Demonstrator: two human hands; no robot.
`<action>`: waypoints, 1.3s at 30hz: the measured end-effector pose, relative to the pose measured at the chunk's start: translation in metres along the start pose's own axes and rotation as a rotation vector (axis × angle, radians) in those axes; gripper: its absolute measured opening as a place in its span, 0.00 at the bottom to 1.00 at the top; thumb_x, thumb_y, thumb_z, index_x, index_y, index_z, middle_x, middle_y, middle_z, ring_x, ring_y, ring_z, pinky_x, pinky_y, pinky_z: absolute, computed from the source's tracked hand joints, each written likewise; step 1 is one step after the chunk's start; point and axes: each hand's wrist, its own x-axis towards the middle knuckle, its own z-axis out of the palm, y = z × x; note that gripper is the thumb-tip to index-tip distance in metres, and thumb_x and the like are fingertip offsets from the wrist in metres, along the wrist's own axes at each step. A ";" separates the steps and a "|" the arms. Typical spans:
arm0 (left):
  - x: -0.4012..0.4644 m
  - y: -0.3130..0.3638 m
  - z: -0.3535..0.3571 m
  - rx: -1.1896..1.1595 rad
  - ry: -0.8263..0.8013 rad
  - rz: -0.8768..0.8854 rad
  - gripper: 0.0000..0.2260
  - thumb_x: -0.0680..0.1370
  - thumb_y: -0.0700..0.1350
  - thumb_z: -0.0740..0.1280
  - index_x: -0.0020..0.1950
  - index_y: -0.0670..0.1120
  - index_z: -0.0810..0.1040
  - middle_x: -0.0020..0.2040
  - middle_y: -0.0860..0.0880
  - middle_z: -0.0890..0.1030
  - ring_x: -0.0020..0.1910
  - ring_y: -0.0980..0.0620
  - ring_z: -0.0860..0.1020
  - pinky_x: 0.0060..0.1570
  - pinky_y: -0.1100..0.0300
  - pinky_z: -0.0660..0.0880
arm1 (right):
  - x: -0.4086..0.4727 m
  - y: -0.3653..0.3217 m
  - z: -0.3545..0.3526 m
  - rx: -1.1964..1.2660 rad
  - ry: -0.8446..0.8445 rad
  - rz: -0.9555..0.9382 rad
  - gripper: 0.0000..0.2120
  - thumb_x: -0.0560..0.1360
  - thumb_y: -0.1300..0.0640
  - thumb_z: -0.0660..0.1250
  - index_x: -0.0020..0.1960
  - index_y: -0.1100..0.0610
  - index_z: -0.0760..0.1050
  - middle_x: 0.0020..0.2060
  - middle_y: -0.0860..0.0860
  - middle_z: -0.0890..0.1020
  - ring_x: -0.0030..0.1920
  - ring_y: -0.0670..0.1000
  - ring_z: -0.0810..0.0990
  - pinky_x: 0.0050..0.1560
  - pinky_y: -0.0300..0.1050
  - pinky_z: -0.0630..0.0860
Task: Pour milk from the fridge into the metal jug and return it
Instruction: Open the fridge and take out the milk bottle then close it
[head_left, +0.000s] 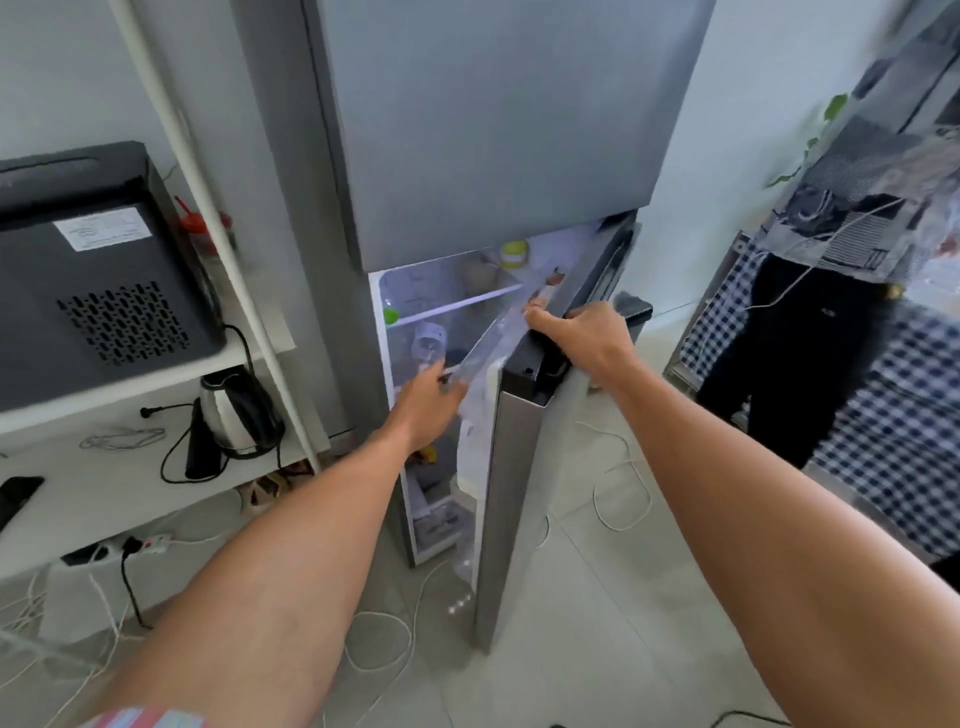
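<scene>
Steel fridge (498, 130), lower door (519, 467) ajar: right hand (582, 332) grasping door top at 1 o'clock, left hand (426, 405) reaching inside, grip indiscernible; milk unidentified, jug unseen, pouring and return pending.

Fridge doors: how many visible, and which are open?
2. The upper door is shut. The lower door is open, its top edge gripped by the right hand; the left hand reaches inside.

Fridge (493, 130) showing grey steel; microwave (93, 270) showing black; checked cloth (893, 415) showing navy-white; jar lid (514, 248) showing lime green; shelf (130, 384) showing white.
</scene>
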 end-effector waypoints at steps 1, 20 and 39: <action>-0.001 0.003 0.012 0.015 -0.027 -0.002 0.22 0.82 0.58 0.62 0.73 0.51 0.73 0.60 0.50 0.82 0.55 0.48 0.81 0.54 0.51 0.76 | -0.005 0.006 -0.011 -0.004 0.005 0.001 0.25 0.71 0.39 0.76 0.31 0.57 0.70 0.28 0.52 0.73 0.30 0.51 0.70 0.31 0.44 0.67; -0.062 0.130 0.215 -0.006 -0.138 0.071 0.10 0.82 0.51 0.64 0.52 0.46 0.80 0.51 0.48 0.84 0.51 0.46 0.80 0.49 0.55 0.74 | -0.074 0.133 -0.195 -0.475 0.199 -0.016 0.09 0.81 0.56 0.58 0.48 0.59 0.74 0.43 0.56 0.79 0.43 0.61 0.79 0.43 0.50 0.70; -0.035 0.105 0.345 -0.140 -0.215 -0.246 0.16 0.79 0.48 0.70 0.36 0.45 0.69 0.34 0.49 0.72 0.36 0.49 0.72 0.32 0.58 0.65 | -0.063 0.233 -0.200 -0.464 0.771 -0.370 0.18 0.85 0.58 0.60 0.70 0.64 0.77 0.62 0.58 0.82 0.65 0.61 0.76 0.69 0.52 0.72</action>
